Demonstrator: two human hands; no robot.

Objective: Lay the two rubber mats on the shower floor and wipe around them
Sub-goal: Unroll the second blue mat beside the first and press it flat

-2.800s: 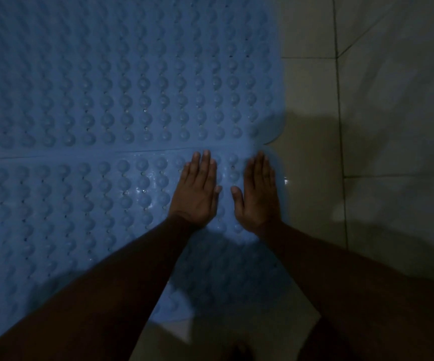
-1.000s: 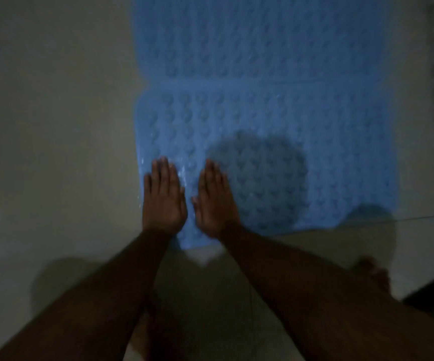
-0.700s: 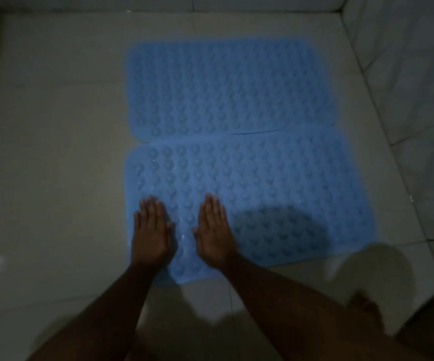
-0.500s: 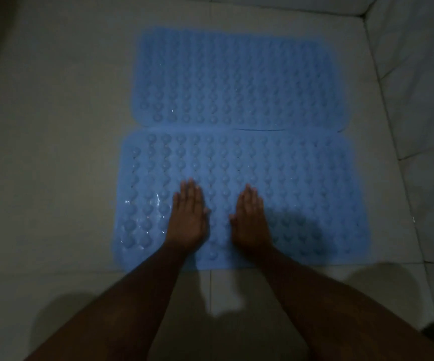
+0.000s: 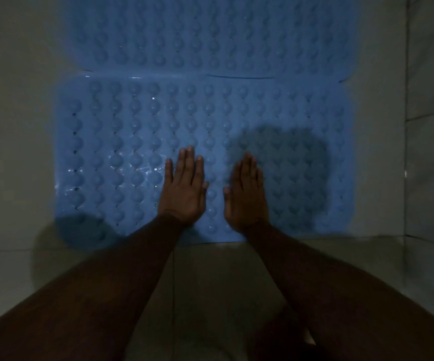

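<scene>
Shifted rightward, the left grip (image 5: 183, 188) and right grip (image 5: 247, 194) were pressed flat, fingers straight, on the near mat (image 5: 122, 142); the far mat (image 5: 210, 35) lay abutting just beyond them. Wiping was judged outstanding.

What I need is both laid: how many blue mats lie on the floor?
2. The near mat lies under the left hand and right hand; the far mat lies just beyond it, partly cropped.

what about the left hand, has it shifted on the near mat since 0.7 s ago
Yes. The left hand has slid right across the near mat, from its left edge toward its middle, palm flat on it.
</scene>
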